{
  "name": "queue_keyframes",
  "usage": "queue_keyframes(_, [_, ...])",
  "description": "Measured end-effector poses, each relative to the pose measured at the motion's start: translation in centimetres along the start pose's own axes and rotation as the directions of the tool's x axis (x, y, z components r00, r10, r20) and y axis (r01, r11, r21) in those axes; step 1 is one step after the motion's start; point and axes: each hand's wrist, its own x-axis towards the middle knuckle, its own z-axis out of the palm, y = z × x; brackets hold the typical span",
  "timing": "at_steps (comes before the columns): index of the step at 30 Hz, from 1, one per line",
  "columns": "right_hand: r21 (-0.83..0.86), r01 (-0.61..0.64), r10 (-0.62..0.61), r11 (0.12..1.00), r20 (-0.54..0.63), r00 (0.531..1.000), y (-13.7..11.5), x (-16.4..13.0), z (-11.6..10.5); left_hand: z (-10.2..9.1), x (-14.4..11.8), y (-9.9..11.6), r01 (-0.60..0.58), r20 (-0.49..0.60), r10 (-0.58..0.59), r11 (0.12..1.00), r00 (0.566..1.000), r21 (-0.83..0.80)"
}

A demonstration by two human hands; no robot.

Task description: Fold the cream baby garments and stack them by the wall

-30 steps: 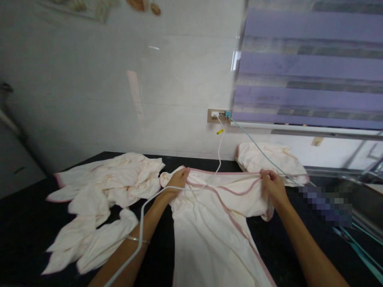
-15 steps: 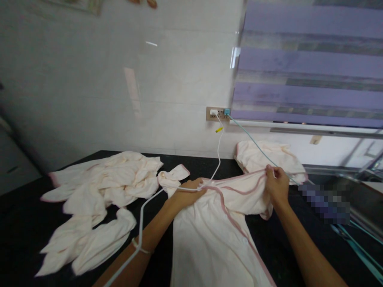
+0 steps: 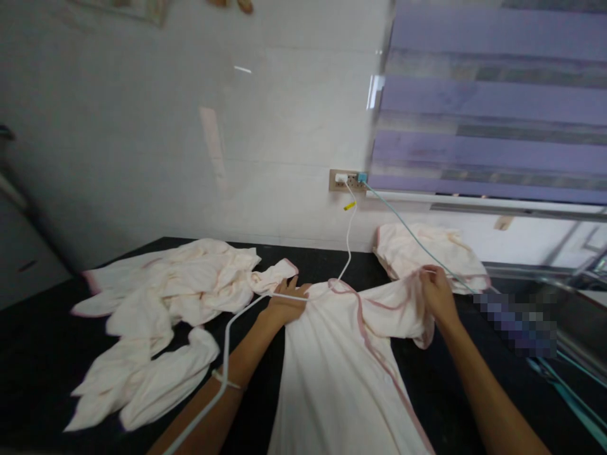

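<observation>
A cream garment (image 3: 339, 373) with pink trim lies spread on the black countertop (image 3: 246, 373), its lower part running out of view at the bottom. My right hand (image 3: 437, 292) pinches the right sleeve near its end, and the sleeve is stretched out sideways. At the opposite shoulder, my left hand (image 3: 287, 304) rests against the garment's edge with its fingers apart. A white cable (image 3: 227, 341) passes over that hand and along my left forearm.
A loose heap of cream clothes (image 3: 184, 284) covers the left of the counter. Another folded cream pile (image 3: 429, 249) sits against the wall, under a teal cable (image 3: 403, 221). Both cables run from the wall socket (image 3: 348, 180). A metal sink (image 3: 576, 319) is at the right.
My left hand has moved left from the neckline to the garment's left shoulder, and its fingers have spread. The neck area lies flatter. My right hand stays on the sleeve.
</observation>
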Motion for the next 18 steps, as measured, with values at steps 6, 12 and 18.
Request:
queue_keyframes(6, [-0.145, 0.197, -0.187, 0.970, 0.081, 0.979, -0.7, -0.3, 0.2, -1.1, 0.6, -3.2, 0.194, -0.244, -0.197, 0.980, 0.950, -0.035])
queue_keyframes(12, [0.144, -0.226, -0.018, 0.963, 0.876, 0.481, -5.4, -2.7, -0.9, -2.3, 0.8, -2.2, 0.152, -0.455, -0.180, 0.984, 0.872, -0.098])
queue_keyframes(18, [-0.200, -0.173, 0.190, 0.964, 0.979, -0.073, -5.4, -4.9, -0.2, 0.0, -2.2, 6.6, -0.227, -0.119, 0.204, 0.945, 0.972, -0.237])
